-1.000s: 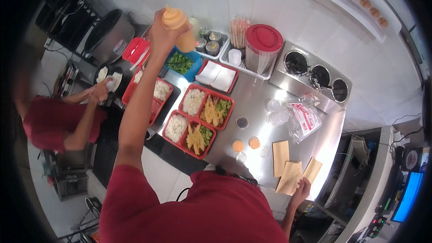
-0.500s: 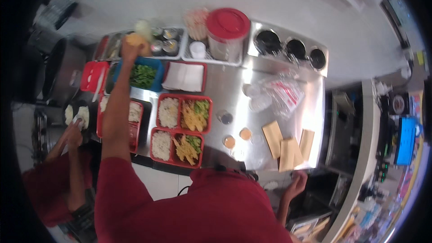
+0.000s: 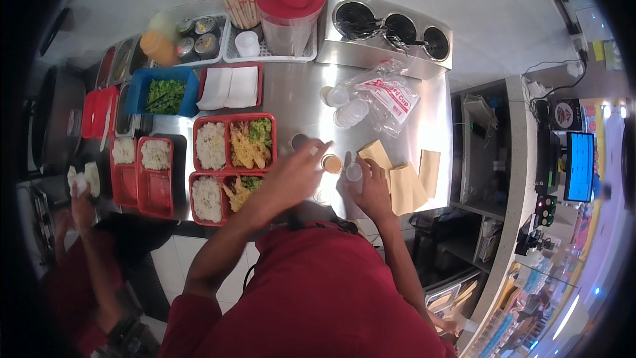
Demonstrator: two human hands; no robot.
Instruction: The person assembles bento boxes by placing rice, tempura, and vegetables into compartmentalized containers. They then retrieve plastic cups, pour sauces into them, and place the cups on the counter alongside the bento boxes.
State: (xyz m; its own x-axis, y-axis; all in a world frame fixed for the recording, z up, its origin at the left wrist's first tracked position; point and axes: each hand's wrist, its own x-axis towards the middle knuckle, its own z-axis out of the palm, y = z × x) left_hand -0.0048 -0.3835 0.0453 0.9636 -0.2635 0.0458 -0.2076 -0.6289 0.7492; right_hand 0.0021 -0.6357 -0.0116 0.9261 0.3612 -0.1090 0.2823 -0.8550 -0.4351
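My left hand (image 3: 295, 176) reaches over the steel counter, slightly blurred, fingers stretched out beside a small cup of orange-brown sauce (image 3: 332, 164). A cup of dark sauce (image 3: 299, 140) sits just beyond it. My right hand (image 3: 374, 192) is closed, thumb and fingers around a small clear plastic lid or cup (image 3: 354, 172); which of these it is, I cannot tell. More clear plastic (image 3: 323, 195) lies between my hands. Left of them are two red bento boxes, the far one (image 3: 232, 115) holding rice, fried food and greens. My left forearm partly covers the near box (image 3: 207, 219).
Brown paper packets (image 3: 406, 187) lie right of my right hand. Clear cups (image 3: 351, 113) and a plastic bag (image 3: 391, 99) are behind. A blue bin of greens (image 3: 189, 103), seasoning tray and lidded container (image 3: 286, 26) line the back. At left, a co-worker's hand (image 3: 81, 192) works over a pan.
My left hand has left the orange bottle at the back left and come to the sauce cups. My right hand has moved in from the counter's right edge to the clear plastic piece.
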